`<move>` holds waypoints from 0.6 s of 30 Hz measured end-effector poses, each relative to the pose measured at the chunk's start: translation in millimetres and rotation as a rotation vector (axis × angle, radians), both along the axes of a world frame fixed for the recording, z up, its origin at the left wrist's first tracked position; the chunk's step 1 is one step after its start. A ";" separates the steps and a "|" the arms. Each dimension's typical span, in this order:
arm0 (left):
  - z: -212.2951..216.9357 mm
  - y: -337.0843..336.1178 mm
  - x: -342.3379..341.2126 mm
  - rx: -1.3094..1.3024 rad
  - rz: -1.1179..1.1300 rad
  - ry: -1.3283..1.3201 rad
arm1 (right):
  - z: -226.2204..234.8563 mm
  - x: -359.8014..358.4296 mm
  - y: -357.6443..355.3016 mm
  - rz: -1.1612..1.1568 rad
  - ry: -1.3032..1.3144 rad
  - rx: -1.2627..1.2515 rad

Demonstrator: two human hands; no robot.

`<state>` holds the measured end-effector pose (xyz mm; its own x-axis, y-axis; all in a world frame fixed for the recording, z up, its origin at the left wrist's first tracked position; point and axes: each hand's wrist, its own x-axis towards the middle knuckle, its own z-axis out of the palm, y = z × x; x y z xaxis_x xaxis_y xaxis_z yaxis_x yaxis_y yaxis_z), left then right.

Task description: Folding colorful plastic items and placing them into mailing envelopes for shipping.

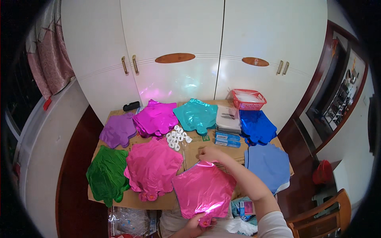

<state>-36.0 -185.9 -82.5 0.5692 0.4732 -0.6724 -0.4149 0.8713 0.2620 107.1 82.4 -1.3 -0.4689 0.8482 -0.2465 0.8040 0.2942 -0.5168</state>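
Wardrobe: white wardrobe (170,31) spans the background, doors closed. Before it, a work surface covered with brown cardboard (158,204).

Pink foil piece (202,186), flat with a short tab at its lower end: lies at the near edge of the cardboard, partly overhanging the lap. Pink foil pile (154,166) just left of it, crinkled. Also on the cardboard: green foil pile (107,172) far left, pale blue pile (268,166) on the right; along the back, magenta pile (154,119), teal pile (196,115), dark blue pile (258,127) and purple pile (118,130).

Red basket (246,106) stands at the back edge, white contents inside.

Left hand (193,225): fingers closed at the piece's lower edge, beside the tab, holding it. Right hand (210,154): fingers curled at its top corner; cannot tell whether they pinch it.

Blue boxes (227,137) sit beyond the right hand. Black object (131,106), back left. Smallest: white rings (180,138), clustered near centre.
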 end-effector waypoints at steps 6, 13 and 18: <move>-11.2 3.7 2.0 -0.077 0.097 -0.100 | -15.5 8.4 2.6 -0.002 0.054 0.114; 0.7 7.4 5.2 -0.069 0.168 -0.091 | -13.0 7.8 7.1 0.080 0.290 -0.070; -8.1 7.8 2.5 -0.094 0.166 -0.154 | -25.1 17.3 11.7 0.149 0.429 -0.059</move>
